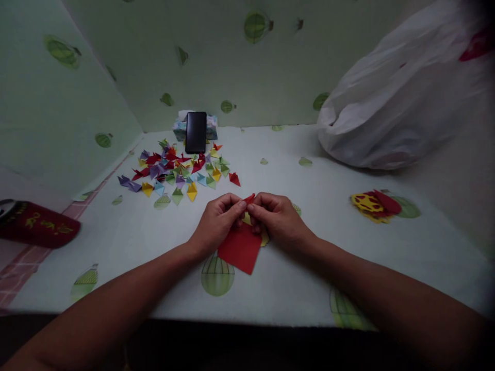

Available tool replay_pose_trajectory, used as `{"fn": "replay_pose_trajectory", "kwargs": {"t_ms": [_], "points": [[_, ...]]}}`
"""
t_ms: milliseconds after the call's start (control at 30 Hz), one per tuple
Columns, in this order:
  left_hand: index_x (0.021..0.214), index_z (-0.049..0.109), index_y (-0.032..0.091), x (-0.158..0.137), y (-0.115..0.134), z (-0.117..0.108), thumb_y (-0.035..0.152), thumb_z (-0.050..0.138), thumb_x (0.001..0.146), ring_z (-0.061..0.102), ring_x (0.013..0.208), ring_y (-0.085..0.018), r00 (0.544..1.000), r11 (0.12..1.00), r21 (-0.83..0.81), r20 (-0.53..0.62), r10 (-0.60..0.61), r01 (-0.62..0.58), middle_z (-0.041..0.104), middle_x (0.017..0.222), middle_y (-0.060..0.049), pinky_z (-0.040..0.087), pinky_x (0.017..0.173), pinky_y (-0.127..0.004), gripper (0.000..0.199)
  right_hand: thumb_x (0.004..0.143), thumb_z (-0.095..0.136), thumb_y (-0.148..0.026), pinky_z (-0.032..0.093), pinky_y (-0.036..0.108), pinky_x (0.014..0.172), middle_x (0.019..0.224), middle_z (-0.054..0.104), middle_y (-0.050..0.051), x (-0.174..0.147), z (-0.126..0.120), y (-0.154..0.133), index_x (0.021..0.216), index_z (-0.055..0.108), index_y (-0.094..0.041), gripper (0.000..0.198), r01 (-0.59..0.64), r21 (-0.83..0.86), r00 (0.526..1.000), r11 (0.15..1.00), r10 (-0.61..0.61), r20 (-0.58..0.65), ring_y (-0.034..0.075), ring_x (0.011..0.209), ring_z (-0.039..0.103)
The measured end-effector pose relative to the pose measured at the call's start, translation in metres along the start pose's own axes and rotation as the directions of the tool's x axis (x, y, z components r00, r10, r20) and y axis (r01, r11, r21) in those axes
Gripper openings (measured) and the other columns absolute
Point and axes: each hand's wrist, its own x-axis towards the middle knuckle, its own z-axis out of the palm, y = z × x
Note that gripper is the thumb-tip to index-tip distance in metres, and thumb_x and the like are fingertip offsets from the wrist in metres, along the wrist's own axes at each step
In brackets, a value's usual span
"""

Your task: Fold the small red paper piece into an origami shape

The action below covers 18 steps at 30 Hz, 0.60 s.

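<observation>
With the clock centred on the two hands and twelve toward the back wall, a red drink can point(42, 224) with yellow lettering is at nine o'clock, its open-topped end toward the left edge of view. Just under it runs a pink tile-patterned strip point(29, 257). At ten o'clock spreads a loose heap of small origami pieces point(174, 170) with pointed tips, in red, purple, yellow, green, orange and light blue; a single red one sits at the heap's right edge. At eleven o'clock, behind the heap, a black smartphone point(196, 132) leans upright against a patterned tissue box point(212, 129).

At the centre, the left hand point(222, 214) pinches a small red folded paper point(250, 198) between thumb and curled fingers. Below it, at six o'clock, a flat red paper square point(240, 250) lies on the balloon-print tablecloth point(286, 288), with yellow paper point(265, 238) peeking out past its right side. The right hand point(280, 216) is closed in a matching pinch on the folded paper's other side, so both thumbs nearly meet.

At three o'clock lies a yellow openwork paper cut-out point(367, 202), a red piece point(389, 202) against its right side. At two o'clock a bulky white plastic bag point(379, 103) rests on the cloth.
</observation>
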Motion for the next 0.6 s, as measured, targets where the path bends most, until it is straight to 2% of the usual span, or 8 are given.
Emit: {"fn": "replay_pose_trajectory", "kwargs": {"t_ms": [200,333,467,600], "points": [[0.078,0.060,0.017,0.0011,0.0037,0.0002,0.041,0.062,0.089,0.047,0.054,-0.010,1.000,0.997,0.072,0.014,0.018,-0.019,0.056,0.060,0.003,0.037,0.056,-0.024,0.027,0.084,0.070,-0.047,0.040,0.021,0.045,0.061,0.061,-0.003,0.0016,-0.0029,0.0000,0.078,0.055,-0.019,0.032,-0.007,0.090,0.999,0.996,0.004,0.034,0.009,0.050,0.056],[0.078,0.060,0.017,0.0018,0.0039,-0.0008,0.041,0.063,0.088,0.048,0.053,-0.010,0.998,0.993,0.115,0.053,0.016,-0.022,0.059,0.061,0.002,0.036,0.054,-0.024,0.026,0.080,0.074,-0.048,0.038,0.020,0.043,0.056,0.057,-0.004,0.0018,-0.0034,-0.0017,0.072,0.055,-0.019,0.036,-0.032,0.103,0.999,0.994,0.031,0.018,0.009,0.048,0.053],[0.080,0.062,0.017,0.0030,0.0018,-0.0016,0.042,0.064,0.089,0.050,0.054,-0.010,0.994,1.000,0.022,0.106,0.003,-0.005,0.061,0.060,0.002,0.037,0.055,-0.023,0.026,0.080,0.074,-0.046,0.037,0.020,0.043,0.055,0.057,-0.004,0.0019,-0.0035,-0.0007,0.069,0.055,-0.019,0.035,-0.021,0.112,1.000,0.993,0.021,-0.006,0.008,0.046,0.051],[0.079,0.063,0.016,0.0049,-0.0002,-0.0025,0.039,0.070,0.085,0.051,0.055,-0.009,0.992,0.997,-0.073,0.126,-0.025,0.034,0.065,0.065,0.001,0.039,0.057,-0.022,0.025,0.084,0.070,-0.047,0.038,0.020,0.044,0.060,0.060,-0.003,0.0026,-0.0043,0.0022,0.071,0.055,-0.018,0.035,-0.025,0.134,0.999,0.991,0.019,0.042,0.009,0.048,0.053]]}}
